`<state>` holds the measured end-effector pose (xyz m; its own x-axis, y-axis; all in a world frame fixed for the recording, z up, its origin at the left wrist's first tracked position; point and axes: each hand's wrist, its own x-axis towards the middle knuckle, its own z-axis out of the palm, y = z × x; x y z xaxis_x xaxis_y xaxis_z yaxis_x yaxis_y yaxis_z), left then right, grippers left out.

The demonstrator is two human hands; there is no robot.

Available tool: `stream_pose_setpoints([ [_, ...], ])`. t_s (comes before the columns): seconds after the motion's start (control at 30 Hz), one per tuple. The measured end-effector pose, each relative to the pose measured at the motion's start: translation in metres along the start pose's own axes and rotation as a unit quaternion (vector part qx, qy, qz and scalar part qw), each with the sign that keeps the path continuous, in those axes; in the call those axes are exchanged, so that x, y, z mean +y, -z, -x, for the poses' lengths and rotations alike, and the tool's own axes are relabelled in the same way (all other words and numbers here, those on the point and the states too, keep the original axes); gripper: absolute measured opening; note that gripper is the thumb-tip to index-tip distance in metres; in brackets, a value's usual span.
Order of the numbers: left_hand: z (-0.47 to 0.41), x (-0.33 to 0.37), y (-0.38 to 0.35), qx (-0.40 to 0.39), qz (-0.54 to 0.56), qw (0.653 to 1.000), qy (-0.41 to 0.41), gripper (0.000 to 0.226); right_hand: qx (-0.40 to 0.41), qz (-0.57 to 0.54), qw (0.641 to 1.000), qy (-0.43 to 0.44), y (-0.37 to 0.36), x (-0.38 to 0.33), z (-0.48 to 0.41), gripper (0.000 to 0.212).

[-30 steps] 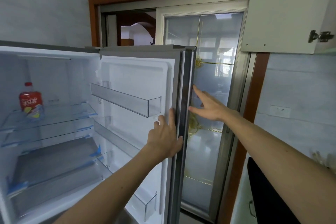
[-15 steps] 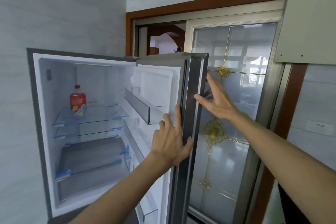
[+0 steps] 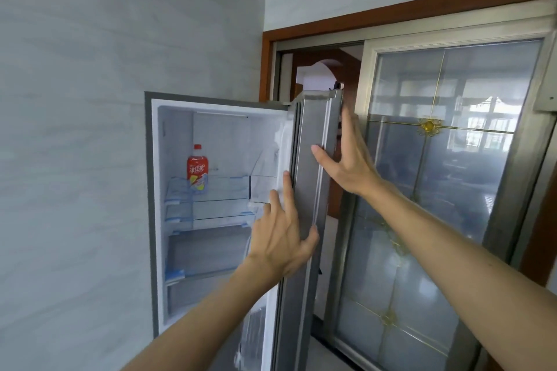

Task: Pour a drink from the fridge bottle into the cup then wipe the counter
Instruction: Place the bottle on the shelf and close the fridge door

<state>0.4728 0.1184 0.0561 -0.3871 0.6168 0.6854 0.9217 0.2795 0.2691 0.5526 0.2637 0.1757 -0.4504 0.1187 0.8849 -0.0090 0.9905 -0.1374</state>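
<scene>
The fridge (image 3: pixel 155 220) stands open against the grey wall. A bottle (image 3: pixel 197 170) with a red cap and red label stands upright on the top glass shelf (image 3: pixel 223 190), alone. The fridge door (image 3: pixel 313 178) is swung out, seen almost edge-on. My left hand (image 3: pixel 281 236) lies flat on the door's inner edge, fingers spread. My right hand (image 3: pixel 346 159) rests open on the door's outer face, thumb on the edge. Neither hand holds anything. No cup or counter is in view.
A sliding glass door (image 3: pixel 437 190) with gold trim stands just behind the fridge door, in a brown wooden frame (image 3: pixel 266 63). The doorway (image 3: pixel 325 75) beside it is open. The lower fridge shelves hold nothing. A white wall cabinet's corner (image 3: pixel 547 90) shows at the right edge.
The view has swung left and pulled back, so the whole fridge opening now shows. The door is seen more edge-on. Both hands stay on the door.
</scene>
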Motion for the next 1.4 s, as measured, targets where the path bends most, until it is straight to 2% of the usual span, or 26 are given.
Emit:
stream_pose_setpoints([
  [0.37,0.006,-0.098,0.049,-0.090,0.018,0.995,0.034,0.107,-0.010,0.065,0.997,-0.030,-0.104,-0.075,-0.028,0.093],
  [0.73,-0.008,-0.166,0.062,-0.086,0.067,0.988,0.110,0.108,-0.040,0.115,0.992,-0.007,-0.177,-0.111,-0.063,0.097],
  [0.9,-0.016,-0.197,0.058,-0.046,0.102,0.985,0.131,0.108,-0.039,0.121,0.992,0.020,-0.211,-0.116,-0.077,0.096],
  [1.03,-0.025,-0.220,0.046,0.016,0.150,0.977,0.150,0.110,-0.009,0.101,0.994,0.037,-0.243,-0.115,-0.089,0.094],
  [1.4,-0.050,-0.269,0.029,0.150,0.252,0.933,0.208,0.103,0.053,0.079,0.989,0.113,-0.325,-0.102,-0.116,0.089],
])
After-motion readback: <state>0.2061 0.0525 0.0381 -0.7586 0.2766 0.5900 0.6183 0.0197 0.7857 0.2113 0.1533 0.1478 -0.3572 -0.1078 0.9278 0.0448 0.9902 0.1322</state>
